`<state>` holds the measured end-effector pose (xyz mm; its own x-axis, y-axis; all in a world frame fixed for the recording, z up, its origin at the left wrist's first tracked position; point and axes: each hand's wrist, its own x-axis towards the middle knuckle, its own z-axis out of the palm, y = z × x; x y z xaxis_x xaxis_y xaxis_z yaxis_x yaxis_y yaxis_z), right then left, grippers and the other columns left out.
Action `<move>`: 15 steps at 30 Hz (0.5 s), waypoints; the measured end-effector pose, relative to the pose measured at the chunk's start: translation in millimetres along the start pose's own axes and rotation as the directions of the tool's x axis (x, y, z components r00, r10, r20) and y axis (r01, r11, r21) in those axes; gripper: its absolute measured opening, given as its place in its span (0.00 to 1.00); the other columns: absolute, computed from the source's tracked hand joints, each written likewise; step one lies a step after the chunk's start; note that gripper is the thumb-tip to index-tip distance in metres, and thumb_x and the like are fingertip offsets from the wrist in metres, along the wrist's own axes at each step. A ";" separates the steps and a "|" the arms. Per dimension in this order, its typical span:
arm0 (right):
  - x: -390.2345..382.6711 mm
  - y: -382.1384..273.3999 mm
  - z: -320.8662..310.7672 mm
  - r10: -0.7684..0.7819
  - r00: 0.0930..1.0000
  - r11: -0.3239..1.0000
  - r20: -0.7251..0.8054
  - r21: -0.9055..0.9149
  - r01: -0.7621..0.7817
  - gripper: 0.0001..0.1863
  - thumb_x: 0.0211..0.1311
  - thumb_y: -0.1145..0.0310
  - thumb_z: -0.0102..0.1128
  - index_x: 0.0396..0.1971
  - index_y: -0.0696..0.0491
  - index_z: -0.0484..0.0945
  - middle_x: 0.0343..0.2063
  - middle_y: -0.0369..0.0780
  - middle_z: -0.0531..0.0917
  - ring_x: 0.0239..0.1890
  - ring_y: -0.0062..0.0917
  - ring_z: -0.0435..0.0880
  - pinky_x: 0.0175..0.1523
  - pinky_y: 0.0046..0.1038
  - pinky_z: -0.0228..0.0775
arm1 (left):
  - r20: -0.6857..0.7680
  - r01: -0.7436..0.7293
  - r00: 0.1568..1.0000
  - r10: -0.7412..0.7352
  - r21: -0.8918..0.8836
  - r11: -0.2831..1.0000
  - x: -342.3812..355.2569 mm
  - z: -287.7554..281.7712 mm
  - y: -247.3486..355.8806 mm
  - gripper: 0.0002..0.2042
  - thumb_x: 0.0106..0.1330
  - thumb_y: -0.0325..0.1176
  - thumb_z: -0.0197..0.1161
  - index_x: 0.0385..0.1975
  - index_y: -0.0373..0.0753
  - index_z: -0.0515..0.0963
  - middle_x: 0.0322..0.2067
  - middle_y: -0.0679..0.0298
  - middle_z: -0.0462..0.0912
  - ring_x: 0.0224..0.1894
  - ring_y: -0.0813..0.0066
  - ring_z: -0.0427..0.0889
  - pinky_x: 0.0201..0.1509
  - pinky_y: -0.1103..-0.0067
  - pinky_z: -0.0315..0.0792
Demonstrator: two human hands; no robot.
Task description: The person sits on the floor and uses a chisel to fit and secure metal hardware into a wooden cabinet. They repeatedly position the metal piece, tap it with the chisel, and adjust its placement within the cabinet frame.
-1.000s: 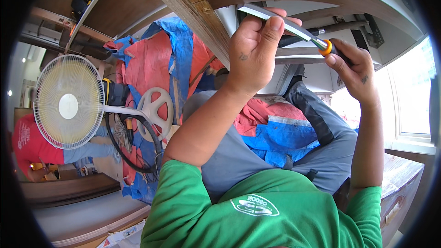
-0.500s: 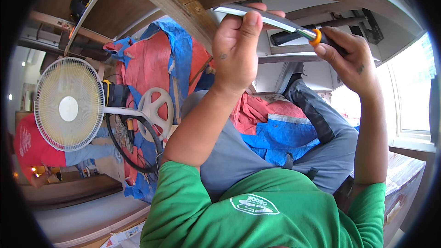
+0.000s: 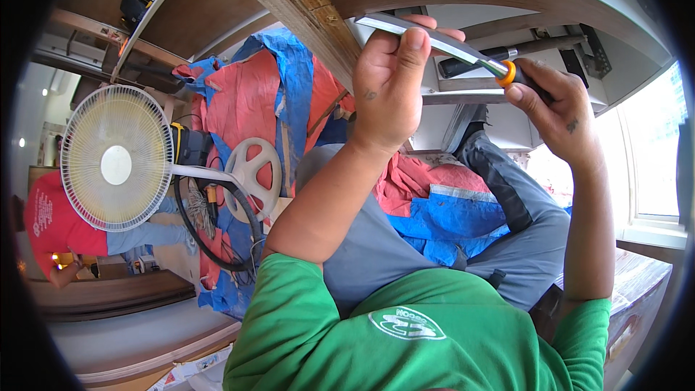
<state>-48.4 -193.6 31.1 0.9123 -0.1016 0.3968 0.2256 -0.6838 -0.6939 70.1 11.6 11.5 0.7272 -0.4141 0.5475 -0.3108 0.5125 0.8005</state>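
A chisel (image 3: 457,48) with a flat steel blade and a dark handle with an orange collar is held up slantwise below the cabinet's edge. My left hand (image 3: 391,90) grips the blade, its thumb pressed along the blade face and its fingers behind. My right hand (image 3: 561,101) is closed around the handle. The blade's tip points left, near a wooden post (image 3: 300,3). Behind the chisel, inside the white cabinet (image 3: 630,72), lie a long tool with a black end (image 3: 474,63) and a dark metal bracket (image 3: 597,54).
A white fan (image 3: 116,166) stands at left, in front of a person in a red shirt (image 3: 61,213). Red and blue tarpaulin (image 3: 242,94) hangs and lies around my legs. A cable (image 3: 181,221) loops beside a pale spoked wheel-shaped piece (image 3: 253,174). A wooden box (image 3: 644,289) is at right.
The whole view has shifted slightly, so most things sit further right. Both hands keep their grip on the chisel, which stays at about the same slant.
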 end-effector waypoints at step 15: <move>5.4 1.5 -3.8 0.017 1.000 1.000 -0.026 0.009 -0.017 0.27 0.65 0.52 0.69 0.46 0.65 0.82 0.25 0.45 0.84 0.26 0.24 0.81 0.34 0.28 0.73 | 0.029 0.002 1.000 -0.002 -0.029 1.000 4.0 1.1 -3.7 0.16 0.80 0.39 0.54 0.51 0.30 0.75 0.45 0.52 0.83 0.52 0.56 0.86 0.60 0.66 0.79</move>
<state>-44.4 -197.9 34.5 0.9067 -0.1322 0.4005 0.2134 -0.6752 -0.7061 73.5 7.3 11.0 0.7098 -0.4363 0.5530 -0.2913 0.5330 0.7944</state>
